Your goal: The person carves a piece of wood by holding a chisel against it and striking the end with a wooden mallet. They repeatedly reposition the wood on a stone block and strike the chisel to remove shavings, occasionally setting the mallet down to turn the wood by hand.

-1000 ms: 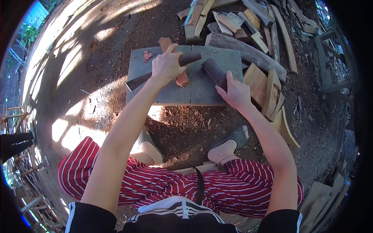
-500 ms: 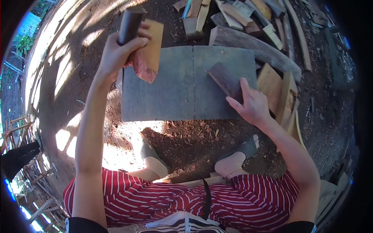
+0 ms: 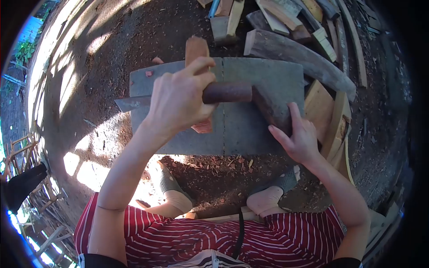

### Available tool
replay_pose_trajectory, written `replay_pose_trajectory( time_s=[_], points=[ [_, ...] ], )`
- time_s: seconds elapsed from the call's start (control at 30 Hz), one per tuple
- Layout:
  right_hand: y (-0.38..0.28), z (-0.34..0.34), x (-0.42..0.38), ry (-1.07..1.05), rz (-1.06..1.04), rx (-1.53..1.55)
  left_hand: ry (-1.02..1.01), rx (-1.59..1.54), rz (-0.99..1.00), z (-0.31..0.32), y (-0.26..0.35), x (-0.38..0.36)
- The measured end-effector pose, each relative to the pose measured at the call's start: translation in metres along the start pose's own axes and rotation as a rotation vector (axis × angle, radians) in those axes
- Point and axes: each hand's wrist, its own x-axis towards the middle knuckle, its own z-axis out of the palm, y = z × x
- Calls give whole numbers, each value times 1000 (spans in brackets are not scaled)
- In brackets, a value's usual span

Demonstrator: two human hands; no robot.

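Note:
My left hand (image 3: 178, 96) is closed around a chisel with a dark round handle (image 3: 230, 92), turned sideways. Its flat metal blade (image 3: 130, 103) sticks out to the left past the wrist. Beneath the same hand runs a reddish piece of wood (image 3: 196, 48), its middle hidden by the palm and fingers. My right hand (image 3: 300, 136) grips a dark wooden block (image 3: 271, 106) by its near end. The block's far end overlaps the tip of the handle in this view. Both hands are over a grey board (image 3: 261, 73) with a seam across it.
Reddish chips (image 3: 149, 73) lie at the board's far left corner. A long curved timber (image 3: 295, 56) and a heap of offcuts (image 3: 281, 18) lie beyond it. Cut planks (image 3: 319, 102) rest at the right. My feet (image 3: 268, 196) stand on ground strewn with shavings.
My left hand has come down and right over the board, turning the chisel from upright to sideways. My right hand with the block has shifted slightly nearer and right, and chips now show on the board.

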Motion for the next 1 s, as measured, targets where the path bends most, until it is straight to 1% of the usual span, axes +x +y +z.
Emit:
replay_pose_trajectory(
  time_s=[0.07,0.13,0.17,0.23,0.27,0.33,0.37,0.43,0.47,0.53,0.57,0.6,0.67,0.7,0.77,0.8,0.87,1.0],
  points=[
    [0,2,-2,39,-23,-34,-1,25,-26,16,1,-3],
    [-1,6,-1,91,-60,-59,-48,116,-70,16,5,-7],
    [-1,8,-1,91,-83,-102,-28,126,-64,15,4,-11],
    [-1,9,-2,103,-113,-158,127,86,-30,8,6,-19],
    [-1,10,-2,104,-113,-191,144,90,-25,0,8,-21],
    [0,16,-5,114,-121,-231,319,-59,83,-25,16,-24],
    [2,19,-5,151,-135,-247,337,-52,86,-37,23,-24],
    [-2,21,-7,202,-160,-271,316,-617,-164,-58,39,-25],
    [-4,21,-8,196,-139,-279,332,-615,-153,-65,44,-27],
    [-7,20,-10,205,-120,-295,354,-1078,-261,-76,54,-32],
    [-8,20,-10,185,-100,-305,439,-1236,-261,-71,59,-33],
    [-10,19,-10,165,-80,-314,447,-1236,-248,-67,61,-33],
    [-11,21,-11,184,-77,-314,571,-1392,-285,-57,63,-36],
    [-12,22,-12,190,-72,-307,575,-1394,-283,-50,66,-36],
    [-10,21,-13,191,-77,-316,939,-1369,-323,-38,67,-36],
    [-13,23,-12,190,-78,-318,946,-1360,-330,-35,66,-37],
    [-15,25,-11,194,-80,-313,1149,-1355,-372,-30,65,-34],
    [-15,23,-13,189,-57,-312,1140,-1347,-386,-21,63,-31]
  ],
)
